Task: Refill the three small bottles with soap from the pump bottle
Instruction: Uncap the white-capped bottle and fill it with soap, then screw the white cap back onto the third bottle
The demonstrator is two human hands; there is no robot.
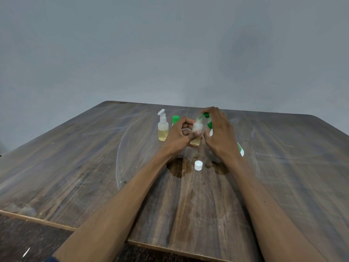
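Observation:
My left hand [179,136] grips a small clear bottle [196,133] with yellowish soap in its lower part, held just above the table with its neck uncapped. My right hand [219,133] holds the green-and-white pump bottle [208,123], with the green spout against the small bottle's mouth; most of the pump bottle is hidden behind the hand, and its white base [240,149] shows at the right. A white screw cap [198,165] lies on the table below the hands. A second small bottle [163,128] with a white pump top stands at the left, partly filled. A green-capped bottle [175,119] stands behind my left hand.
The wooden table [94,167] carries dark wet stains [177,167] near the cap and smeared streaks across its top. Its front edge [56,223] runs diagonally at the lower left, with dark floor below. A grey wall rises behind.

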